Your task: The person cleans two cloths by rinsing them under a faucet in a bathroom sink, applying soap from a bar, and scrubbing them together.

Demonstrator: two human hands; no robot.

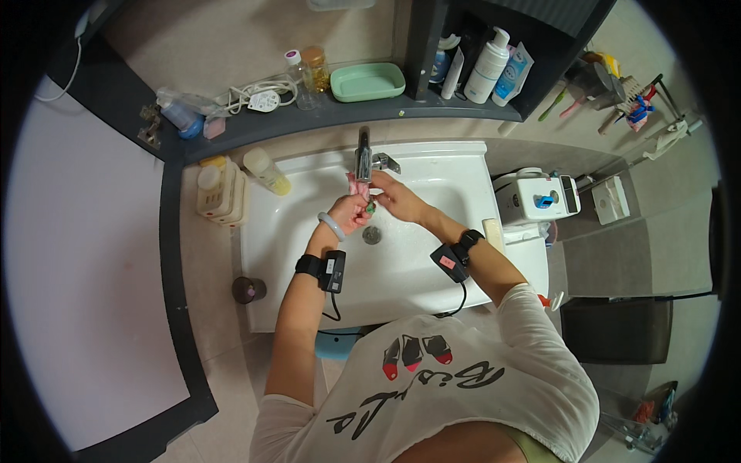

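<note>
Both my hands are over the white washbasin (448, 262), just beneath the chrome tap (363, 158). My left hand (349, 214) is closed around a soft pink cloth-like piece (357, 187), which sticks up from the fingers toward the spout. A small green bit (370, 207) shows beside its fingertips; what it belongs to is too small to tell. My right hand (399, 201) is close on the other side, fingers bent loosely by the spout and nothing plainly gripped. The drain (372, 234) lies below the hands.
A yellowish bottle (266, 171) stands on the basin's left rim, near cream containers (222, 191). Above runs a dark shelf (309, 117) with a green tray (367, 82), jars and a coiled cable. A white appliance (536, 197) is at the right; a dark cup (248, 290) sits lower left.
</note>
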